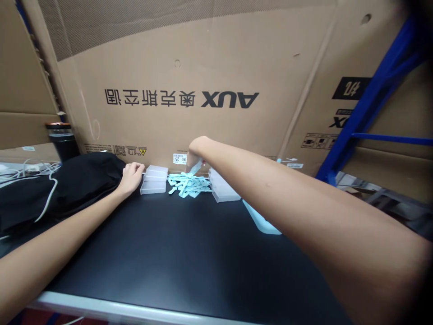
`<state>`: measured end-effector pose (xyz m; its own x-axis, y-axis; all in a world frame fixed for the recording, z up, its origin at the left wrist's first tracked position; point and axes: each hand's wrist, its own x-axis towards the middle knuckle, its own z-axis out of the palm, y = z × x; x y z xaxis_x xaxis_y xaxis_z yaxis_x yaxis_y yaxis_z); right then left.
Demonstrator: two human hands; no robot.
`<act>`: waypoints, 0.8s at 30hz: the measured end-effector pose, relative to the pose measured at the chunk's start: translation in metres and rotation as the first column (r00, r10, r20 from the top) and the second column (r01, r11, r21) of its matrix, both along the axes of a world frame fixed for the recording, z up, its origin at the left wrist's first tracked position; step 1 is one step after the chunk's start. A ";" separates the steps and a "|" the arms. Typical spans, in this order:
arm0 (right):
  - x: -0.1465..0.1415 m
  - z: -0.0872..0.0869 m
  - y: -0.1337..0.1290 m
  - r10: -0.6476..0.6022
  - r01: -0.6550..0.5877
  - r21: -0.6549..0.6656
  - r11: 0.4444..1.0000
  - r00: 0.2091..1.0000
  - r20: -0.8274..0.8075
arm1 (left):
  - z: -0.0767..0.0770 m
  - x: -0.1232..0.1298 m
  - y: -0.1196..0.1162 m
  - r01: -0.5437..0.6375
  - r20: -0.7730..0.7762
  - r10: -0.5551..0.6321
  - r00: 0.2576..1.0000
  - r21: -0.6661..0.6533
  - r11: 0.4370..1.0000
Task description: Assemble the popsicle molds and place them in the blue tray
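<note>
My left hand (132, 177) has its fingers curled together at the left side of a clear plastic case (154, 180) with several compartments; whether it grips anything is too small to tell. Light blue flat strips (189, 186) lie in a loose pile right of that case. Over the back of the pile, my right hand (194, 163) reaches down, its fingers closed around a pale blue piece. A second clear case (225, 192) stands right of the pile. Partly under my right forearm lies a light blue tray-like object (262, 221).
A large cardboard box (176, 126) walls off the back of the black table (162, 257). Black cloth (81, 180), white cables and a dark cylinder (64, 142) are at the left. A blue metal frame (365, 108) rises at the right.
</note>
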<state>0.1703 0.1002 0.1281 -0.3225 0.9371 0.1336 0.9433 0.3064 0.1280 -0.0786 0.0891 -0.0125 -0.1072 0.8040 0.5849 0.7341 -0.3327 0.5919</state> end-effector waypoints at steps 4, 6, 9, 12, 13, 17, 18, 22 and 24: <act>-0.004 0.000 -0.022 -0.191 0.224 -0.306 0.925 0.972 0.133 | 0.000 0.002 0.001 0.013 0.006 -0.013 1.000 -0.047 0.999; -0.004 0.002 -0.028 -0.166 0.198 -0.272 0.942 0.977 0.136 | 0.000 0.003 0.001 0.017 0.019 -0.016 1.000 -0.075 0.997; -0.004 0.005 -0.032 -0.117 0.135 -0.222 0.966 0.989 0.092 | 0.001 0.004 0.000 0.035 0.063 -0.028 0.998 -0.103 0.994; -0.009 -0.001 -0.038 0.017 -0.018 -0.148 0.989 1.000 -0.007 | -0.001 0.004 -0.001 0.069 0.140 -0.054 0.989 -0.108 0.992; -0.011 -0.006 -0.041 0.083 -0.087 -0.121 0.989 0.996 -0.039 | -0.001 0.003 -0.001 0.088 0.175 -0.069 0.982 -0.106 0.990; -0.025 -0.041 -0.053 0.389 -0.394 -0.031 0.918 0.915 -0.110 | -0.004 0.001 -0.002 0.187 0.362 -0.153 0.920 -0.063 0.980; -0.028 -0.051 -0.054 0.475 -0.479 -0.011 0.878 0.872 -0.116 | -0.004 0.000 -0.002 0.210 0.412 -0.174 0.895 -0.044 0.977; -0.037 -0.079 -0.054 0.683 -0.683 0.058 0.728 0.715 -0.146 | -0.001 -0.002 -0.005 0.290 0.560 -0.247 0.791 0.011 0.957; -0.039 -0.086 -0.052 0.698 -0.693 0.093 0.715 0.702 -0.140 | 0.001 -0.002 -0.007 0.331 0.598 -0.278 0.752 0.023 0.943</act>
